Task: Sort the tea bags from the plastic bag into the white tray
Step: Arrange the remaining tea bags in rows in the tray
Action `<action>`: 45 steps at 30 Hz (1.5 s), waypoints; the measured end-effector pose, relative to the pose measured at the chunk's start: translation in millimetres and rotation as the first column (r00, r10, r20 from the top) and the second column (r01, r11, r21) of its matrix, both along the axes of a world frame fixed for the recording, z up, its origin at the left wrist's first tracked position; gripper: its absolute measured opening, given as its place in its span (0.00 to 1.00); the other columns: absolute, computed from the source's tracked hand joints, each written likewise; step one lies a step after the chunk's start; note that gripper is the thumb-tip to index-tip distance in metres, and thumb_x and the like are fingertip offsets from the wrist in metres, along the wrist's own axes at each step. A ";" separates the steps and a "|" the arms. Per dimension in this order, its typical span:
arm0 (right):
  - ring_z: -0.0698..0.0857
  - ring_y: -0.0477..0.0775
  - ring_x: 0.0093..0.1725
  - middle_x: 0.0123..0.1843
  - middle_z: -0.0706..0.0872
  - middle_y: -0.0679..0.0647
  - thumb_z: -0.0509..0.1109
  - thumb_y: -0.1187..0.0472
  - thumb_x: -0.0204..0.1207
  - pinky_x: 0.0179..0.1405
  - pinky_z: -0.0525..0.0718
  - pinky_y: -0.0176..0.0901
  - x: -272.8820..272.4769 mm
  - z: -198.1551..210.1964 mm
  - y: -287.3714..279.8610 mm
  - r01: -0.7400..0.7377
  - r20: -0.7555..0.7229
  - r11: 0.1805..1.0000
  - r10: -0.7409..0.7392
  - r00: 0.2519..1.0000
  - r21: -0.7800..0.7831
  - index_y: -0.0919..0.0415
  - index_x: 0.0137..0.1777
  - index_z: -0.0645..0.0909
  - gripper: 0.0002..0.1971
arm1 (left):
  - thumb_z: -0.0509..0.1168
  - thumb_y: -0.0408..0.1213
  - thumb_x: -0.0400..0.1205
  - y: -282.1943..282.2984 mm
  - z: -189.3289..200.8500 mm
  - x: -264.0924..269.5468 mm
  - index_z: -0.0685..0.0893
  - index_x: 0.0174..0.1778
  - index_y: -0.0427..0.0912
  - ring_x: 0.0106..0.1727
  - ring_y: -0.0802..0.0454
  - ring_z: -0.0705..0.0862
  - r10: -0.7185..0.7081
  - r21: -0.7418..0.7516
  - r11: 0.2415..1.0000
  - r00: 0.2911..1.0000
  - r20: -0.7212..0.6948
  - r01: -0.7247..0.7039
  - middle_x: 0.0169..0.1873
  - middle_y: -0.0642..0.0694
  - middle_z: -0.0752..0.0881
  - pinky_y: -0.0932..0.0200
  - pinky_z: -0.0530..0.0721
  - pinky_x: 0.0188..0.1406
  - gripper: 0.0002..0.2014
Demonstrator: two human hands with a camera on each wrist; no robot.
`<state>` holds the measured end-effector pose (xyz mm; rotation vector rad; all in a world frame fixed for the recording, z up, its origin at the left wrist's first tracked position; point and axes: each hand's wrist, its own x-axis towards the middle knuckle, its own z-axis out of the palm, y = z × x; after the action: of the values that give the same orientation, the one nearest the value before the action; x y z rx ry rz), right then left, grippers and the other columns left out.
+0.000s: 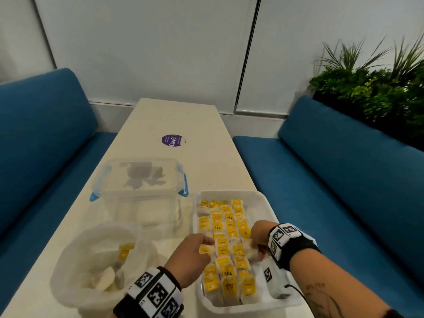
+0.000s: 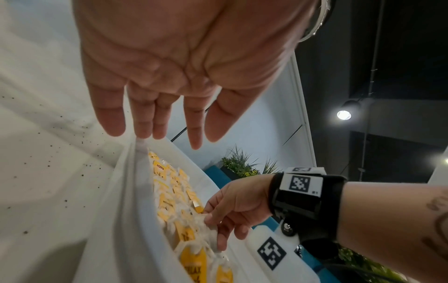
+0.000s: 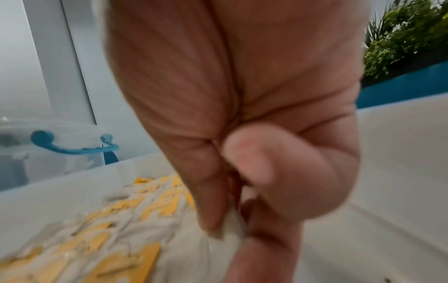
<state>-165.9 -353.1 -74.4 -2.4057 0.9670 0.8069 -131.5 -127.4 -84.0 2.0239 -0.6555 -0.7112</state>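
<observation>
Pinching a pale tea bag (image 3: 230, 224) between thumb and fingers, the right hand (image 1: 259, 237) sits low over the white tray's (image 1: 263, 198) right side; the left hand (image 1: 190, 251), fingers straight and relaxed, hovers at its left edge. Yellow-tagged tea bags (image 1: 227, 246) fill the tray; the plastic bag (image 1: 75, 260) lies left of both hands
</observation>
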 end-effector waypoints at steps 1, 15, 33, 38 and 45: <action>0.86 0.46 0.26 0.27 0.85 0.51 0.70 0.68 0.74 0.24 0.83 0.34 0.8 -0.6 1.6 0.024 0.019 1.000 -0.025 1.000 0.007 0.58 0.33 0.75 0.10 | 0.61 0.29 0.81 0.9 0.7 -0.4 0.77 0.61 0.50 0.69 0.55 0.73 -0.008 -0.001 1.000 1.000 -0.006 0.008 0.68 0.51 0.73 0.69 0.69 0.57 0.15; 0.83 0.48 0.36 0.42 0.84 0.55 0.71 0.63 0.75 0.26 0.77 0.35 56.1 96.6 159.5 -0.339 0.554 0.931 0.212 0.805 0.135 0.58 0.47 0.77 0.05 | 0.64 0.30 0.80 143.0 94.7 61.9 0.85 0.42 0.49 0.34 0.64 0.81 0.298 -0.136 0.952 0.936 0.186 -0.276 0.36 0.55 0.84 0.74 0.73 0.28 0.09; 0.69 0.64 0.74 0.74 0.68 0.64 0.58 0.60 0.82 0.67 0.72 0.57 108.1 -9.4 303.1 -0.770 -0.214 0.540 0.753 0.623 -0.341 0.67 0.76 0.62 0.24 | 0.54 0.26 0.79 176.5 11.0 69.6 0.70 0.72 0.55 0.59 0.48 0.75 0.142 0.401 0.827 0.836 0.529 -0.395 0.64 0.48 0.67 0.60 0.77 0.47 0.27; 0.67 0.64 0.75 0.76 0.67 0.62 0.63 0.56 0.80 0.72 0.69 0.60 116.0 -12.7 291.9 -0.758 -0.232 0.581 0.726 0.647 -0.296 0.63 0.77 0.59 0.29 | 0.53 0.25 0.79 174.6 13.2 64.6 0.68 0.72 0.57 0.57 0.49 0.75 0.122 0.412 0.828 0.838 0.533 -0.382 0.63 0.49 0.67 0.62 0.76 0.45 0.29; 0.70 0.67 0.72 0.74 0.68 0.66 0.59 0.61 0.83 0.68 0.71 0.60 107.6 -1.2 288.3 -0.843 -0.232 0.472 0.817 0.528 -0.257 0.65 0.77 0.64 0.23 | 0.53 0.23 0.77 173.6 14.9 67.3 0.69 0.71 0.58 0.56 0.50 0.76 0.125 0.389 0.842 0.836 0.534 -0.374 0.59 0.50 0.68 0.61 0.79 0.49 0.30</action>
<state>-58.2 -64.8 -75.7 -3.1912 -0.2150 1.1083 -64.2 46.3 -69.1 2.7432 -0.4916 -0.1858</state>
